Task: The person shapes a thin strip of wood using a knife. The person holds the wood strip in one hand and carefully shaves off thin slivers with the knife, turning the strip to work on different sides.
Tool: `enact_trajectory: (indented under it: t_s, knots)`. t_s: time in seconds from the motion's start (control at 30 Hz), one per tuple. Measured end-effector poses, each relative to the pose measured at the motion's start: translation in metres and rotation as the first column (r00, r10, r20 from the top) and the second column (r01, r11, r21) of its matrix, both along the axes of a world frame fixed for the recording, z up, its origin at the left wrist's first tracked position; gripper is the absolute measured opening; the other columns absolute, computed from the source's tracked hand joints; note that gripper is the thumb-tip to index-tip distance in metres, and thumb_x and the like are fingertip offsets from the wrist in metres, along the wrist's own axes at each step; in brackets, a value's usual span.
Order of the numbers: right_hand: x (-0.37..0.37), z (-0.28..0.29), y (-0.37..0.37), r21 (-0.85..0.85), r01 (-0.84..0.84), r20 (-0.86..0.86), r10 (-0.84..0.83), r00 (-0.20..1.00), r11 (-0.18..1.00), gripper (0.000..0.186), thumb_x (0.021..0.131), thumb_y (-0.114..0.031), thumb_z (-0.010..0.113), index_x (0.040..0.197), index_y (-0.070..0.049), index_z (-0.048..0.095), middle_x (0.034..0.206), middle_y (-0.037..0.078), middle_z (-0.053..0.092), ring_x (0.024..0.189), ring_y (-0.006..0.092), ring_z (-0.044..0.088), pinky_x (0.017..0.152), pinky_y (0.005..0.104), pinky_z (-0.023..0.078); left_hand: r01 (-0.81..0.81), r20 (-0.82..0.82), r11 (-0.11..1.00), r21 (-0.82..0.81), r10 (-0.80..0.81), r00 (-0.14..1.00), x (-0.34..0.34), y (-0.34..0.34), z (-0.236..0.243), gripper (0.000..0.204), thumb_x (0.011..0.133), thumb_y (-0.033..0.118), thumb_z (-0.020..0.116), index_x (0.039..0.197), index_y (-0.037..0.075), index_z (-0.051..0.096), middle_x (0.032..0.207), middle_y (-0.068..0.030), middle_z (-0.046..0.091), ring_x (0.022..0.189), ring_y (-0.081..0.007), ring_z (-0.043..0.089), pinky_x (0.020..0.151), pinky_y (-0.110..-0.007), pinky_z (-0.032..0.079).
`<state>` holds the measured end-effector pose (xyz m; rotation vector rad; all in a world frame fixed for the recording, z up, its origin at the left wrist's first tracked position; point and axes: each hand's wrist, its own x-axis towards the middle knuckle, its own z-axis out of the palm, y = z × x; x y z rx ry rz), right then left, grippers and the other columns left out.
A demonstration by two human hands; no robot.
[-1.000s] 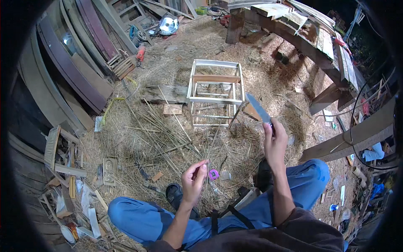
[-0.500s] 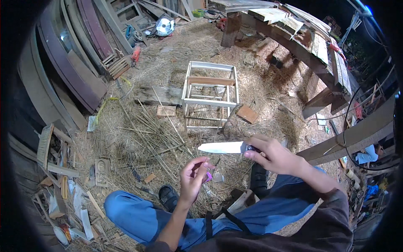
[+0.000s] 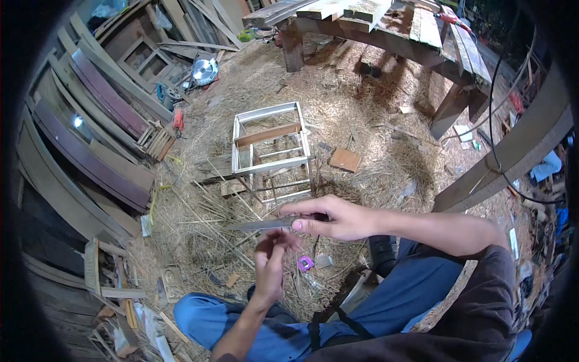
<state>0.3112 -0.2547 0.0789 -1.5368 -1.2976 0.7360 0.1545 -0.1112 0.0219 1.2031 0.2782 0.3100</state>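
Note:
My right hand grips a knife by its handle. The blade points left and is seen nearly edge-on. Just below it is my left hand, with its fingers curled in; the fingertips are blurred, and whatever they pinch, if anything, is too small to make out. On the ground beyond both hands stands a small wooden frame of pale slats with one brown crosspiece. A purple tape measure lies on the straw-like litter to the right of my left hand.
Thin sticks are scattered left of the frame, and a brown wood block lies right of it. A heavy plank bench stands at the back right. Boards lean along the left, near a circular saw.
The knife has moved left and turned from flat-side view to nearly edge-on, now above my left hand. The view has shifted, so the frame appears farther left.

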Motion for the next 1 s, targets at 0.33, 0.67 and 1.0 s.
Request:
enact_trajectory:
  t_s: [0.33,0.67,1.0]
  knots:
    - [-0.007,0.037,-0.012,0.176,0.103,0.266,-0.148,0.953,0.979,0.044,0.099,-0.034,0.053,0.129,-0.002,0.055,0.107,0.019,0.068,0.096,0.0345,0.068,0.085,0.0449,0.053,0.147,-0.104,0.981,0.125,-0.134,0.985,0.004,0.012,0.094,0.013,0.098,0.004,0.052,0.108,-0.002,0.058,0.093,-0.0121,0.068,0.080,-0.0170,0.064,0.075,-0.031,0.052]
    - [-0.001,0.031,-0.019,0.159,0.164,0.130,-0.185,0.974,0.974,0.047,0.092,-0.035,0.068,0.124,-0.002,0.058,0.074,0.001,0.054,0.067,0.0109,0.052,0.061,0.0290,0.041,0.428,-0.194,0.858,0.284,-0.386,0.902,0.014,0.026,0.077,0.015,0.102,0.006,0.047,0.115,0.000,0.046,0.107,-0.0168,0.065,0.098,-0.0244,0.068,0.091,-0.037,0.054]
    - [0.012,0.021,0.000,0.047,0.358,-0.393,-0.312,0.865,0.932,0.022,0.096,-0.022,0.066,0.109,-0.004,0.065,0.066,-0.012,0.043,0.057,0.0010,0.031,0.051,0.0231,0.024,0.602,-0.175,0.765,0.230,-0.576,0.798,0.032,0.039,0.048,0.012,0.104,0.012,0.046,0.110,0.003,0.048,0.095,-0.0119,0.064,0.088,-0.0190,0.064,0.080,-0.033,0.052]
